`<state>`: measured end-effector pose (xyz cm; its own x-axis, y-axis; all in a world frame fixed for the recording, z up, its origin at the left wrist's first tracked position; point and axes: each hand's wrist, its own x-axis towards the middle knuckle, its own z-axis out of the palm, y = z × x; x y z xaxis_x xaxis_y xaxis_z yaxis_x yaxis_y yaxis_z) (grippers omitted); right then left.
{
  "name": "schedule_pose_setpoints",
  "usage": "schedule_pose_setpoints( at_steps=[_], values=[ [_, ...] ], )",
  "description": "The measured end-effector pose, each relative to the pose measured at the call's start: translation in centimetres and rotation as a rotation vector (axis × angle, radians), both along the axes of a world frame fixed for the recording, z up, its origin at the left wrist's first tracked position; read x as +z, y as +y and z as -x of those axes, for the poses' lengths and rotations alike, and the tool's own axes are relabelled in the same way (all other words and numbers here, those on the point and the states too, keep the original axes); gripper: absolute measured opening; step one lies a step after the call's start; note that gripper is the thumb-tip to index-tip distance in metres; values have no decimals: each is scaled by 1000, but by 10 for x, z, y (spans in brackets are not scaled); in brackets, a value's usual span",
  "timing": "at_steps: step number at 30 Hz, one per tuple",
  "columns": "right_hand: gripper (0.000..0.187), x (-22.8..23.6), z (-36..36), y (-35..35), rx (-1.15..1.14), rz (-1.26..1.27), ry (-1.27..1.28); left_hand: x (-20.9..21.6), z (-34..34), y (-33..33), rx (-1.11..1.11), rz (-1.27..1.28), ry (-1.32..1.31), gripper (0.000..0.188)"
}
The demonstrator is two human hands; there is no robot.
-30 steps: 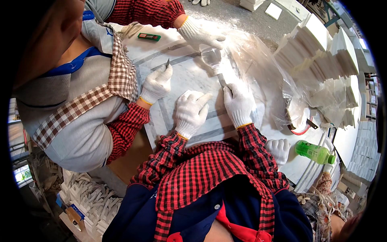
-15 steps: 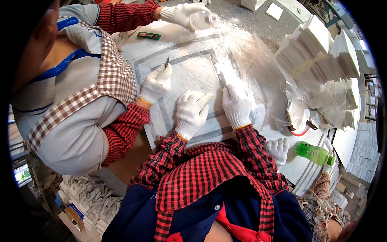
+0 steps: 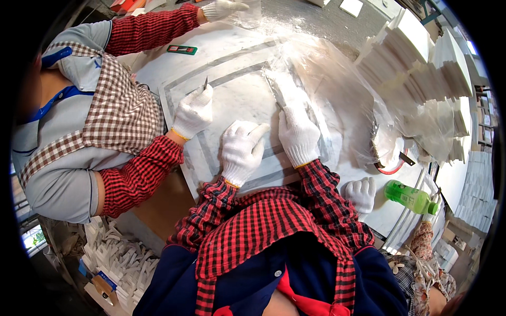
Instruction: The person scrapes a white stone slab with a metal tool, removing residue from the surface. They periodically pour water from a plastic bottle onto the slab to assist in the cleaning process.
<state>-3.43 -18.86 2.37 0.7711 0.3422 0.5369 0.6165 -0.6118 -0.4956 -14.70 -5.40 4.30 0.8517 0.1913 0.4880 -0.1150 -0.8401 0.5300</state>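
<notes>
My left hand [image 3: 242,152], in a white knit glove, rests on a pale marbled panel [image 3: 240,95] with grey strips forming nested frames. Its fingers are apart and hold nothing. To its right, my gloved right hand [image 3: 299,138] is closed, with a thin dark blade-like tool [image 3: 279,105] showing at the fingertips over a grey strip. Most of that tool is hidden. At my left, a co-worker's gloved hand [image 3: 193,111] grips a small pointed blade [image 3: 205,82] above the panel's left side. Crumpled clear plastic film [image 3: 337,79] spreads over the panel's right part.
Stacked white slabs [image 3: 416,58] stand far right. A green bottle [image 3: 407,196] lies at right, near another person's hand. A white glove [image 3: 360,195] is beside my right forearm; whether worn, I cannot tell. A green-red case [image 3: 182,49] lies far left, white offcuts [image 3: 118,253] lower left.
The co-worker at left has leaned away leftward, and their far hand has moved up and left with the clear container. My hands shift slightly left in the picture, as does the panel.
</notes>
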Motion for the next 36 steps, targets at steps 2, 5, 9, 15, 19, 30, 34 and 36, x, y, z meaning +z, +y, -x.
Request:
schedule_pose_setpoints(
  at_steps=[2, 5, 9, 15, 19, 30, 34, 36],
  values=[
    [15, -5, -1, 0, -5, -1, 24, 0, -2, -1, -1, -9, 4, 34],
    [14, -9, 1, 0, -12, 11, 24, -1, -2, -3, -1, -30, -13, 34],
    [12, -13, -9, 13, -20, 38, 15, -3, -4, -1, -13, -24, -25, 35],
    [12, -9, -16, 21, -37, 101, 31, -5, -6, -1, -33, -13, -34, 35],
    [10, -8, -13, 17, -33, 116, 81, -1, -8, -1, -33, -17, -40, 34],
    [8, -10, -21, 31, -80, 82, 6, 6, -10, 1, -47, -5, -17, 35],
    [13, -3, -31, 45, -114, 163, 52, 6, -11, 1, -22, -32, -29, 36],
    [9, -4, -27, 41, -94, 138, 52, 9, -10, 3, -50, -15, -6, 36]
  ],
)
